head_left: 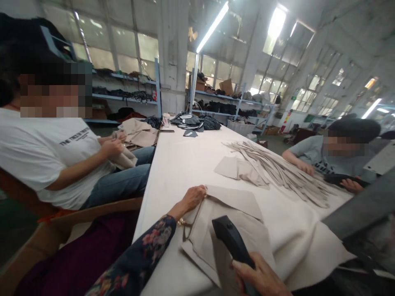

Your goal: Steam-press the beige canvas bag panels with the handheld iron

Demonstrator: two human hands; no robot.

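Beige fabric pieces (228,222) lie stacked and partly folded on the pale-covered table in front of me. My left hand (195,197) pinches the upper left corner of the top piece, with its fingers pressed together. In my right hand (259,273) is a black curved handheld tool (230,236), its head over the fabric and its lower end running out of the frame. Fingers of that hand wrap round the handle. Further back lies another small beige fabric pile (242,169), beside a bundle of long beige strips (284,170).
At the left a seated person (55,152) holds beige cloth; another person (336,152) works at the right by the strips. Dark cloth bundles (197,121) lie at the table's far end. A cardboard box (40,246) with purple cloth stands at the lower left.
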